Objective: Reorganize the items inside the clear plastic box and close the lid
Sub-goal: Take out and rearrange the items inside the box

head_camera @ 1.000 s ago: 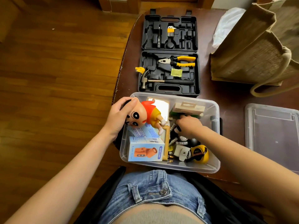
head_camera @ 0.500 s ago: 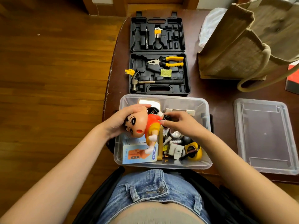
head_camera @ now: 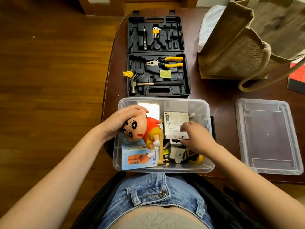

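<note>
The clear plastic box (head_camera: 165,103) sits at the near edge of the dark wooden table (head_camera: 214,100), directly in front of me, uncovered, with its lid (head_camera: 267,136) lying flat on the table to the right, apart from the box. I note the left hand (head_camera: 120,121) curled over the black-haired head of a cartoon figure (head_camera: 143,129) in a red shirt and yellow shorts, gripping it from the left; the figure lies tilted over the left half of the box, its white feet over a blue carton (head_camera: 138,157). The right hand (head_camera: 196,136) reaches into the right half, wrist bent, thumb and fingers pinching a white printed carton (head_camera: 175,124) along its near right corner. Writing: the blue carton's side reads "MINI FAN" in part, the letters half covered by a foot; the white carton carries blocks of small print I cannot read. A yellow tape measure (head_camera: 198,158) lies in the near right corner under the right forearm. Beyond the box, an open black tool case (head_camera: 158,53) holds yellow-handled pliers (head_camera: 166,61) and a hammer (head_camera: 148,83).
</note>
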`<state>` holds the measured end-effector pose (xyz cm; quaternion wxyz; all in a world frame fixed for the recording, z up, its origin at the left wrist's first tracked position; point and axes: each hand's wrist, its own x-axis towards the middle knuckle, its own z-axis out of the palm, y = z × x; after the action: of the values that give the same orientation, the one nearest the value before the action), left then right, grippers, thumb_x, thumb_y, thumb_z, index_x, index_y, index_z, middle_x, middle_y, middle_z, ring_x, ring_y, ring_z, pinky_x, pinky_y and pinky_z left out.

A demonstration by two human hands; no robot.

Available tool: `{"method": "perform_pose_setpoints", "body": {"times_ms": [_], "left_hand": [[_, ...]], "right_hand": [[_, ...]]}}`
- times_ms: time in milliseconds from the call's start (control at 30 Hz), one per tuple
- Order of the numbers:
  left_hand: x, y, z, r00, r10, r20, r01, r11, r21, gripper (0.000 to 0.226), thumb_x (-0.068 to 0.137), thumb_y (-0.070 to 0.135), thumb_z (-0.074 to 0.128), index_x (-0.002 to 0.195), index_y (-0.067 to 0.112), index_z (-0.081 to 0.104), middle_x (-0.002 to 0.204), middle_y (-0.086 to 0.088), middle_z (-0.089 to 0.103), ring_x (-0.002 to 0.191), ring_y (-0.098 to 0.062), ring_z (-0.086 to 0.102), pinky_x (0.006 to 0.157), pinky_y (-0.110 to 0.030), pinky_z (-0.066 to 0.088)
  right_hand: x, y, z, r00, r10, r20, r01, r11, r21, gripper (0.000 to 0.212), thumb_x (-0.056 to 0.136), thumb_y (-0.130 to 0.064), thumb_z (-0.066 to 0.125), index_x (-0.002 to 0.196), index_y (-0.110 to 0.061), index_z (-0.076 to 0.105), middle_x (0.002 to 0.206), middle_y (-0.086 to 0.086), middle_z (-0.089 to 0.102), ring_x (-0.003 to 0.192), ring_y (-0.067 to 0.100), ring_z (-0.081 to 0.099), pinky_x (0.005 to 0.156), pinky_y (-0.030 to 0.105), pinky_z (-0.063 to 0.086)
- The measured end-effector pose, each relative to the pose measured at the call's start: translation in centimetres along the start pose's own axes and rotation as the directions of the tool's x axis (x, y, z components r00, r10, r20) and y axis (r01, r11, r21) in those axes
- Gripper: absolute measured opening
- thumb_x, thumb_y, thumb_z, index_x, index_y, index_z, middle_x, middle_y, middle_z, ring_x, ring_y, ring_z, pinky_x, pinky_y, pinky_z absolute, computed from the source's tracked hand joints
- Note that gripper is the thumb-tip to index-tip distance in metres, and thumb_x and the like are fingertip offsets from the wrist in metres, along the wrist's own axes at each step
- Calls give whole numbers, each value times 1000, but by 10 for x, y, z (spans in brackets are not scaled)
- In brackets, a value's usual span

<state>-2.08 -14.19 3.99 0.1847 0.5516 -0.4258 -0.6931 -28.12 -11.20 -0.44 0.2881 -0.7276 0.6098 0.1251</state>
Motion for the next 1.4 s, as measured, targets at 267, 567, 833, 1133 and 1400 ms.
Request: {"method": "perform_pose_setpoints", "body": {"times_ms": [267,567,833,1133,1400], "left_hand": [[-8,-12,-6,988,6,-156,1,999,49,35,72,50,57,99,31,66,97,3,68,89,-17,66,63,-23,47],[-12,-20,-8,982,39,-185,-43,999,-18,44,74,46,55,110,24,64,104,-1,67,95,-21,65,63,-23,49],[5,11,-3,980,-123,159,94,980,178,39,75,52,59,109,39,68,114,2,67,97,-18,69,74,-36,57],[52,39,17,868,-390,308,322,913,250,59,71,54,62,124,29,62,108,-18,62,77,-28,63,50,-28,45],[75,42,25,855,-457,244,396,880,263,86,63,51,67,138,12,47,96,-15,57,62,-22,58,40,-22,42]], "right_hand": [[33,-3,31,992,-7,124,26,987,-157,105,70,-51,74,149,-24,10,155,8,12,140,31,17,106,49,35],[32,-4,14,988,-146,45,153,938,-310,45,87,-28,56,129,-15,45,130,6,49,111,26,51,81,38,52],[24,4,-21,863,-141,-485,99,989,-112,19,91,-22,57,93,-9,72,98,8,63,92,28,55,61,33,43],[34,4,-20,870,84,-486,-11,988,153,11,90,-21,57,83,-12,54,83,7,66,76,29,60,58,29,35],[21,14,-13,933,-51,-357,120,977,174,27,89,-8,51,113,-11,62,112,8,66,101,27,61,82,38,50]]}}
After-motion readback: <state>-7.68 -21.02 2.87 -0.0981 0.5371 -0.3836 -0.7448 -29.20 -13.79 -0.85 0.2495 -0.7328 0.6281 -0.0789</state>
